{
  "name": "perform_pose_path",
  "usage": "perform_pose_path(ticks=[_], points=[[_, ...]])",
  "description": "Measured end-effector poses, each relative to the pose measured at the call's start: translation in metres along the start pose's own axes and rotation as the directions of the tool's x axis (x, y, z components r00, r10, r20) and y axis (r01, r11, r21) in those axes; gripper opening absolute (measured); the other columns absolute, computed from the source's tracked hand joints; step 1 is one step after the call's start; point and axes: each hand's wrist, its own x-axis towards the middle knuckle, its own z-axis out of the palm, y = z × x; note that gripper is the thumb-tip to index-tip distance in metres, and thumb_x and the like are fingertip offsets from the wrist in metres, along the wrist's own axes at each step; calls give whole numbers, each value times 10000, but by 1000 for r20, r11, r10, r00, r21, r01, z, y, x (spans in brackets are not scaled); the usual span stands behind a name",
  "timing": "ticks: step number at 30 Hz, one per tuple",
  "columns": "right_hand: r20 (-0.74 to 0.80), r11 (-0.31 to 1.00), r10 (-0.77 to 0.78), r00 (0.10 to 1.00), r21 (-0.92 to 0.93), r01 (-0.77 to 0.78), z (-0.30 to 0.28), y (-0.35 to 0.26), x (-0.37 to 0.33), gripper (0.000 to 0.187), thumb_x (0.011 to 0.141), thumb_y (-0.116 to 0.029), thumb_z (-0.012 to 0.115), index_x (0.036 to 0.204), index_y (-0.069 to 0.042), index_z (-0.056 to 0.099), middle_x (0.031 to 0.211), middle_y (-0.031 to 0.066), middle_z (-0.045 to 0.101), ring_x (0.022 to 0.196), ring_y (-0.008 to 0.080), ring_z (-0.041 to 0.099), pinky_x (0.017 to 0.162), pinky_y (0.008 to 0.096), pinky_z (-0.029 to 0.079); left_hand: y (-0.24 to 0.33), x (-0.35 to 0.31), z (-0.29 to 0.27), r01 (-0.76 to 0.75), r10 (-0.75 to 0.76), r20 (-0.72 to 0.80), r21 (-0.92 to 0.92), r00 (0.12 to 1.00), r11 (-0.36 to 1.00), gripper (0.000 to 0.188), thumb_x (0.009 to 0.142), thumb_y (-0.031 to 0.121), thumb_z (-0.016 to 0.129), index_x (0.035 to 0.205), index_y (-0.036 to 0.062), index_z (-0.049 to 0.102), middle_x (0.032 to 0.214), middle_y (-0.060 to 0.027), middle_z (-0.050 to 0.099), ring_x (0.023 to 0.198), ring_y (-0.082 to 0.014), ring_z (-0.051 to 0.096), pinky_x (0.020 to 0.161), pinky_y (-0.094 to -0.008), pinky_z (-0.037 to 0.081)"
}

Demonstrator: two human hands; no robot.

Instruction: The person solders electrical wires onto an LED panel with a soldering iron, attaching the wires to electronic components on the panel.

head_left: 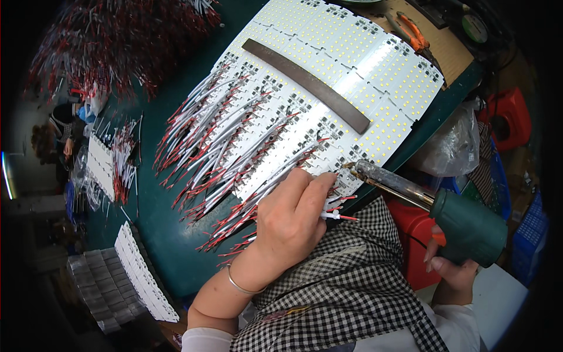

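Observation:
A large white LED circuit board sheet lies slanted on the green table, dotted with small yellow chips. Rows of red and white wires are joined to its near left part. A dark flat metal bar rests across the sheet. My left hand is closed at the sheet's near edge, pinching red and white wires whose ends show past the fingers. My right hand grips a green soldering gun. Its tip is at the board's near right corner, close to my left fingertips.
A big heap of red and white wires fills the far left. Stacked boards stand at the left. Orange-handled pliers lie at the back right. A plastic bag, a red container and a blue basket are on the right. Another person is far left.

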Motion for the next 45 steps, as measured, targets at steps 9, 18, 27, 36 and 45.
perform_pose_path(ticks=[9, 18, 27, 36, 45], points=[[19, 997, 82, 996, 9, -82, 2, 1, 2, 459, 682, 15, 676, 1110, 79, 524, 996, 181, 573, 636, 250, 624, 429, 251, 504, 1, -1, 0, -12, 12, -15, 10, 1000, 1000, 464, 568, -88, 602, 1025, -11, 623, 753, -99, 518, 585, -239, 552, 494, -348, 449], [-3, 979, 192, 981, 65, -191, 9, -6, 4, 332, 679, 33, 640, 984, 39, 509, 868, 140, 540, 681, 242, 618, 441, 247, 508, 0, -1, 0, -31, 32, -25, 29, 999, 999, 420, 601, -85, 604, 1016, -24, 629, 753, -100, 520, 578, -238, 551, 490, -346, 450], [-58, 997, 71, 996, -32, -73, 10, -12, 4, 427, 661, -19, 674, 1037, 82, 500, 934, 189, 566, 548, 207, 598, 397, 240, 483, 1, 1, -2, -22, 22, 3, 26, 1000, 999, 416, 605, -85, 604, 1016, -23, 626, 757, -102, 520, 587, -240, 552, 497, -348, 451], [-96, 986, 125, 988, 121, -113, 6, -19, 0, 698, 643, -11, 732, 1271, 93, 448, 1152, 245, 572, 690, 247, 624, 565, 300, 529, 2, 1, -2, -32, 32, -1, 46, 999, 998, 425, 602, -86, 595, 1020, -17, 624, 751, -97, 524, 586, -233, 548, 497, -342, 450], [-77, 997, 53, 996, 56, -49, -8, -10, -14, 585, 630, -36, 715, 1131, 169, 492, 1112, 253, 553, 568, 220, 630, 379, 248, 498, -4, -1, 3, -76, 75, -20, -47, 997, 996, 394, 626, -71, 589, 1012, -9, 641, 760, -100, 565, 600, -240, 567, 498, -339, 457]])
